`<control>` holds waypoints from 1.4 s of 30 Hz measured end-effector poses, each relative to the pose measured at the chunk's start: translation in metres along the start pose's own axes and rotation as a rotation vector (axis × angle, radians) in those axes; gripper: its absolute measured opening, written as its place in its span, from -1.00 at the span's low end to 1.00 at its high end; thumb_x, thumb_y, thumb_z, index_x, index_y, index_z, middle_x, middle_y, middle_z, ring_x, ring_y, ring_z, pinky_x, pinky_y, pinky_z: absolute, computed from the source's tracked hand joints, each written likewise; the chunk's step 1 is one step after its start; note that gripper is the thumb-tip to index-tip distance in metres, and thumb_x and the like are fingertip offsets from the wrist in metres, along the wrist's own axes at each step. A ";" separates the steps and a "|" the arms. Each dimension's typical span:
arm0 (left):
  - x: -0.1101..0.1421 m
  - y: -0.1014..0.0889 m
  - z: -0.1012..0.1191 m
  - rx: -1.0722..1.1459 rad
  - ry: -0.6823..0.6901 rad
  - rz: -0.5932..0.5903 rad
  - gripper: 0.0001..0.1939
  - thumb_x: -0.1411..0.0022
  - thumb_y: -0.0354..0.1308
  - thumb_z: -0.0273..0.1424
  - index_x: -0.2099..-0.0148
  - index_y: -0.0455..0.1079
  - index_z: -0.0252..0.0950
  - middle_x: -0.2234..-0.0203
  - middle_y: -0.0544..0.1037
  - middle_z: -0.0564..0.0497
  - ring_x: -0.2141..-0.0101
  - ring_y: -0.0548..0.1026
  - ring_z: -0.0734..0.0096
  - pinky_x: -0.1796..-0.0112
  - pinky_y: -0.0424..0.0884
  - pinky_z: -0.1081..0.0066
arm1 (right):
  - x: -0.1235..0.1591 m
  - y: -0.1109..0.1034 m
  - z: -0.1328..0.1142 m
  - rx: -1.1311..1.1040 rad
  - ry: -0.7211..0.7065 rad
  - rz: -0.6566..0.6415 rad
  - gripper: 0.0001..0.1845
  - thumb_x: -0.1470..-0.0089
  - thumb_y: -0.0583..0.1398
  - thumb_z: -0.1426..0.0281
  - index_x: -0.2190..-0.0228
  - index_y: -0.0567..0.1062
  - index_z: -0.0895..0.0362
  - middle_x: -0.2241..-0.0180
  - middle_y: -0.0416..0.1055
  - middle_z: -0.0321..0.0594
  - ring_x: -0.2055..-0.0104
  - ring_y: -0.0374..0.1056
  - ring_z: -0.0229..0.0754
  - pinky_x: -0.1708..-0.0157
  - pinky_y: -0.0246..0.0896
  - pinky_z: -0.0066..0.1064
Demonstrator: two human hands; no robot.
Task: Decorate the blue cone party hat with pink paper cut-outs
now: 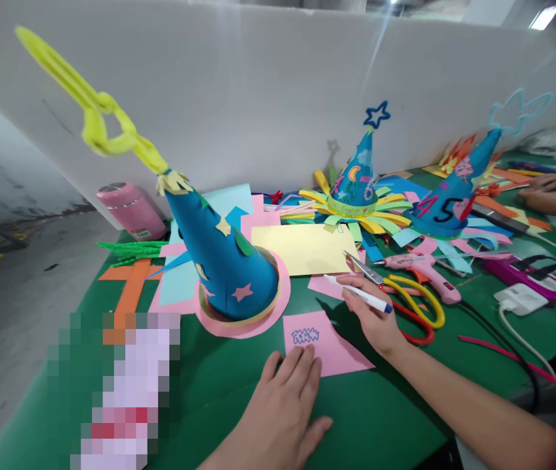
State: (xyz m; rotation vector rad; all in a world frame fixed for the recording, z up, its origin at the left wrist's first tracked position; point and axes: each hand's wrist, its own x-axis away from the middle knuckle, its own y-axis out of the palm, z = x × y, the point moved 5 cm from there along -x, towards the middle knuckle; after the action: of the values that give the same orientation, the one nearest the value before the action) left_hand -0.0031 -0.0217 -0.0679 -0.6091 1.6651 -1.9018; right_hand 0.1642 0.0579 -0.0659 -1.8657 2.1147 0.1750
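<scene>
My left hand (282, 405) lies flat with fingers stretched out, its fingertips pressing the near edge of a small pink paper (329, 343) that carries a blue scribble. My right hand (373, 320) is just right of the paper, closed round a white marker with a blue cap (359, 294). Beside that hand lie scissors with yellow and red handles (405, 300). A tall blue cone hat (222, 254) with paper stars and a yellow pipe-cleaner top stands on a pink ring to the left.
Two more decorated blue cone hats (356, 179) (454, 196) stand further back among coloured paper strips. A pink glue gun (425, 267), a power strip with cables (527, 294), a pink bottle (131, 209) and a yellow sheet (302, 248) lie on the green table. Another person's hand (552, 189) rests at far right.
</scene>
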 end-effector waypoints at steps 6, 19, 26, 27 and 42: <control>0.001 -0.001 0.000 0.026 -0.033 -0.007 -0.48 -0.25 -0.21 -0.16 -0.18 0.03 -0.30 -0.12 0.17 -0.12 -0.08 0.14 0.12 0.01 0.11 0.12 | -0.001 -0.005 0.000 0.077 -0.013 0.007 -0.72 -0.10 0.03 0.34 0.15 0.35 0.15 0.62 0.21 -0.36 0.61 0.15 -0.31 0.60 0.09 -0.45; 0.000 0.000 0.001 -0.001 -0.034 -0.018 -0.50 -0.26 -0.21 -0.19 -0.18 0.02 -0.30 -0.13 0.16 -0.11 -0.07 0.13 0.10 0.02 0.13 0.09 | 0.011 0.006 -0.015 0.121 -0.060 -0.264 -0.70 -0.09 0.04 0.35 0.12 0.35 0.12 0.40 0.38 -0.19 0.37 0.31 -0.21 0.31 0.22 -0.36; 0.001 -0.003 0.001 -0.011 -0.013 0.010 -0.49 -0.25 -0.16 -0.22 -0.18 0.01 -0.32 -0.12 0.18 -0.13 -0.06 0.15 0.09 0.03 0.14 0.10 | 0.019 0.015 -0.008 -0.003 0.113 -0.228 -0.78 -0.07 0.06 0.29 0.34 0.40 0.16 0.57 0.31 -0.27 0.49 0.27 -0.24 0.50 0.17 -0.42; 0.001 -0.003 0.001 -0.010 -0.014 0.007 -0.49 -0.25 -0.16 -0.22 -0.18 0.01 -0.33 -0.11 0.19 -0.14 -0.06 0.16 0.09 0.04 0.15 0.09 | 0.020 0.019 -0.006 -0.010 0.133 -0.246 -0.80 -0.07 0.06 0.29 0.36 0.37 0.16 0.63 0.25 -0.33 0.58 0.21 -0.29 0.58 0.11 -0.46; -0.004 -0.004 -0.002 0.013 -0.030 0.016 -0.52 -0.25 -0.21 -0.17 -0.13 0.12 -0.29 -0.08 0.25 -0.10 -0.04 0.20 0.14 0.04 0.15 0.16 | 0.019 0.024 -0.001 -0.073 0.191 -0.239 -0.83 -0.08 0.05 0.30 0.41 0.30 0.15 0.68 0.10 -0.43 0.67 0.02 -0.39 0.69 -0.04 -0.52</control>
State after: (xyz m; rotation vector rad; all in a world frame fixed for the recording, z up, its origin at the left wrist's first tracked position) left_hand -0.0017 -0.0175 -0.0646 -0.6152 1.6328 -1.8818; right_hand 0.1390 0.0431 -0.0733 -2.2393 2.0023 0.0189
